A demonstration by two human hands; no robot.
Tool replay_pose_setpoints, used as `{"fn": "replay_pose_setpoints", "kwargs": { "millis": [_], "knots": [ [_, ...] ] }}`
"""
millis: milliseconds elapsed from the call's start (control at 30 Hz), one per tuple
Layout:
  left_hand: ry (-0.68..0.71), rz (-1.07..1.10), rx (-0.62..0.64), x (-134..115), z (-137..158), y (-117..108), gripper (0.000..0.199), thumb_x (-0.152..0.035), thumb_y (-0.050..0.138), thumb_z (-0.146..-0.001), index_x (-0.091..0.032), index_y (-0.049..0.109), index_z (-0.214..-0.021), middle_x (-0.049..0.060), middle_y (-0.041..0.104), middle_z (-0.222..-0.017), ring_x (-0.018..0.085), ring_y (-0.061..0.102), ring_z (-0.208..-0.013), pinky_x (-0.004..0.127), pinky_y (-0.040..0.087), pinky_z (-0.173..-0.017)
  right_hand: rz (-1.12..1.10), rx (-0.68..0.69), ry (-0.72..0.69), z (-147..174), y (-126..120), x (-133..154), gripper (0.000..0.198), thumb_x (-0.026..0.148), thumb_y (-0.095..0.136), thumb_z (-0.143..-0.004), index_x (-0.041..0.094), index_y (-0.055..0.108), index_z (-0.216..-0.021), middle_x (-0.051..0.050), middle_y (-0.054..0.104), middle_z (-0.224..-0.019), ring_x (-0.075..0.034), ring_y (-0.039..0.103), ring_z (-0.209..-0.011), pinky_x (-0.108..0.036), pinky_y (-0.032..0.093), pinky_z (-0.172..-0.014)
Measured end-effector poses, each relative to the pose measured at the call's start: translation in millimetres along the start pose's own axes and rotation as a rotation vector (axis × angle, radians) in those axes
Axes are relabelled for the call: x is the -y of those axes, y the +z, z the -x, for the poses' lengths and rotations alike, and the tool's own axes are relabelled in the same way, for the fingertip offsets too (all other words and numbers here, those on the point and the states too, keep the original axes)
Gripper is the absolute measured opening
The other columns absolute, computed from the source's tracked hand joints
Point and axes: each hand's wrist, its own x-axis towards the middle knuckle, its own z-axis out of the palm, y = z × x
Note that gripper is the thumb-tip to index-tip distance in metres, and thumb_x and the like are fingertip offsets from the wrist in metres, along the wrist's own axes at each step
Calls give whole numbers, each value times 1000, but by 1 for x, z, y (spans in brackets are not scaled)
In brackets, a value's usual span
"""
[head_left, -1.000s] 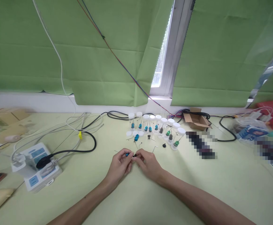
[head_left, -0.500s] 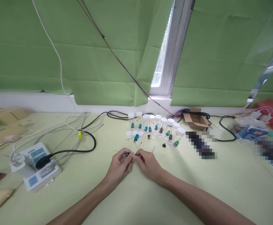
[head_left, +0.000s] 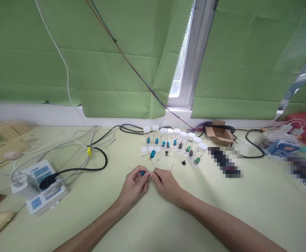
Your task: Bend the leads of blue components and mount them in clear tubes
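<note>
My left hand [head_left: 134, 185] is closed around a small shiny blue metal part [head_left: 142, 173], mostly covered by the fingers. A thin metal rod [head_left: 130, 168] sticks out to its left. My right hand [head_left: 168, 185] is pinched shut, its fingertips meeting those of the left; what they grip is too small and hidden to name. Just beyond the hands lie blue metal pieces [head_left: 152, 154], a small black part [head_left: 166, 153] and thin pins [head_left: 156, 162]. An L-shaped metal rod [head_left: 172, 166] rests past the right hand, with another black piece [head_left: 183, 162] farther right.
Several clear vials with white caps [head_left: 202, 147], holding blue, green or dark parts, stand in a row behind the hands. At left is a power strip [head_left: 63, 194] with black and white cables. A cardboard box [head_left: 219, 136] and a bagged blue box [head_left: 280, 148] are at right.
My right fingertips have shifted very slightly against the left ones. The left hand keeps its grip on the blue metal part, and the table items stay put.
</note>
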Motion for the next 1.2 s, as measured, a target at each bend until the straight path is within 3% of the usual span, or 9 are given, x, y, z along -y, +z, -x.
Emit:
{"fn": "replay_pose_setpoints", "kwargs": {
  "millis": [300, 500, 600, 967, 1200],
  "knots": [
    [-42, 2, -9, 1, 0, -1, 28, -44, 66, -78, -20, 53, -82, -9, 44, -41, 5, 34, -35, 16, 23, -36, -18, 1, -2, 0, -2, 3, 34, 32, 38, -98, 20, 50, -69, 1, 55, -62, -13, 48, -56, -24, 35, -57],
    [-57, 20, -25, 4, -2, -4, 26, -44, 63, -82, -20, 54, -84, -9, 44, -42, 5, 33, -36, 15, 23, -37, -142, 6, -10, 1, -4, 7, 13, 29, 48, -94, 20, 57, -96, 1, 60, -69, -13, 53, -60, -23, 41, -60],
    [-63, 35, -36, 3, -2, -4, 27, -45, 63, -82, -19, 54, -84, -8, 44, -42, 5, 32, -37, 15, 22, -37, -176, 5, -48, 1, -4, 6, 13, 24, 50, -92, 19, 56, -103, 0, 60, -73, -13, 54, -62, -23, 43, -62],
    [-22, 0, -14, 4, -2, -3, 27, -44, 62, -83, -19, 53, -82, -8, 45, -42, 6, 35, -36, 16, 25, -37, -158, 11, -34, 1, -4, 4, 8, 22, 50, -93, 20, 58, -93, -1, 63, -77, -13, 57, -68, -24, 43, -67],
    [-12, -17, -6, 4, -2, -2, 26, -44, 62, -82, -20, 52, -82, -8, 44, -40, 6, 35, -35, 16, 25, -37, -82, 20, -20, 1, -2, 2, 19, 26, 44, -96, 19, 56, -82, 0, 59, -71, -13, 53, -64, -24, 39, -62]
  ]
}}
